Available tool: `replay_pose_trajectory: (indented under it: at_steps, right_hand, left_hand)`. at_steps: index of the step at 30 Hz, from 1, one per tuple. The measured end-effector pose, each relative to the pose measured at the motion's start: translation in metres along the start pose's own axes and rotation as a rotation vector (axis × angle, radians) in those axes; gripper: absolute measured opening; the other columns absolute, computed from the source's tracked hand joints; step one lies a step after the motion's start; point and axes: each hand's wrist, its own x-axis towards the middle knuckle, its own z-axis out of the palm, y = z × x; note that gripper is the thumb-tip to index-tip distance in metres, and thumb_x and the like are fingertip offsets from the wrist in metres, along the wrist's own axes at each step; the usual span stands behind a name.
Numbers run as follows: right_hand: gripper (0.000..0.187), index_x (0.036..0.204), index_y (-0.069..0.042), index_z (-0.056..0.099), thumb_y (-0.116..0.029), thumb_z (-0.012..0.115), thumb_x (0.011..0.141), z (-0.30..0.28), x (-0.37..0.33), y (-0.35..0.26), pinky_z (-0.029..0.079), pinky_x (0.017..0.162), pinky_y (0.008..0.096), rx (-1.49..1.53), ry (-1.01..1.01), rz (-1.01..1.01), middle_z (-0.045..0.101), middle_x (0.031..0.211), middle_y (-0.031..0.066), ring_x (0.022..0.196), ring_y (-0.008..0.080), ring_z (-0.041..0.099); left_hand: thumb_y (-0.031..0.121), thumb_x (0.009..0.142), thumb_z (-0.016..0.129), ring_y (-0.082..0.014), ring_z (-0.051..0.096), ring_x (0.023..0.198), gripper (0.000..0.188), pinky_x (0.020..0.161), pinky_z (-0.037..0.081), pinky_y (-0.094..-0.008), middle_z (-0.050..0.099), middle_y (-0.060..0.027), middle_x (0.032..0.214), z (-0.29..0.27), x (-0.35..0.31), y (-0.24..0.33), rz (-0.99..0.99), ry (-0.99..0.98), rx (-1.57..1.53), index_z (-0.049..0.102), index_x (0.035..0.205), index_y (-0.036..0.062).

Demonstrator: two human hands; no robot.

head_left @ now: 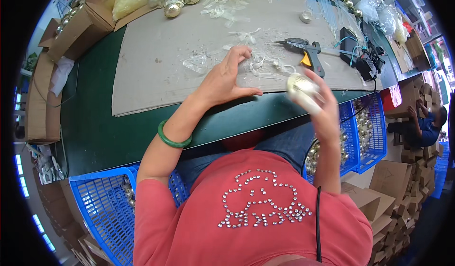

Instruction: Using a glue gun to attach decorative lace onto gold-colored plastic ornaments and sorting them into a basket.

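Observation:
My right hand (323, 102) grips a gold ball ornament (299, 85) just above the table's front edge; both are smeared by motion. A white ribbon (282, 67) lies by the ball, and I cannot tell whether it is attached. My left hand (227, 75) rests at the edge of the cardboard sheet (151, 83), thumb and fingers apart around nothing, with a green bangle (173, 137) on that wrist. Beyond the right hand lies a black glue gun (310, 55) with a yellow trigger. Clear plastic scraps (196, 63) lie left of the left hand.
Gold balls (173, 9) and pale ribbon bows (219, 13) heap at the far side. Clear glue sticks (322, 11) and a black power adapter (349, 45) with cables sit at right. Blue baskets (102, 209) with balls stand below the table. A co-worker (426, 128) sits far right among cartons.

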Motion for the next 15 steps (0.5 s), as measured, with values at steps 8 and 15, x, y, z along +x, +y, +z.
replay_pose_trajectory:
  at_steps: [8,15]
  right_hand:
    - [0.069,0.155,-0.001,0.048,-0.02,0.079,0.096,-0.19,-0.125,0.03,0.044,0.113,0.0375,-0.694,0.58,0.094,0.057,0.15,0.0146,0.135,0.0234,0.056]
    - [0.057,0.147,-0.001,0.057,-0.016,0.079,0.096,-0.117,-0.064,0.013,0.035,0.121,0.0403,-0.662,0.492,-0.25,0.058,0.15,0.0123,0.14,0.0251,0.052]
  left_hand:
    - [0.034,0.088,0.082,-0.0346,0.062,0.118,0.057,0.101,0.053,-0.0451,0.057,-0.0173,0.136,-0.076,0.042,-0.054,-0.259,0.407,0.455,0.059,0.132,0.006]
    - [0.033,0.081,0.087,-0.041,0.058,0.13,0.092,0.109,0.048,-0.0481,0.054,-0.0224,0.149,-0.147,0.073,-0.188,-0.499,0.543,0.701,0.042,0.159,0.0115]
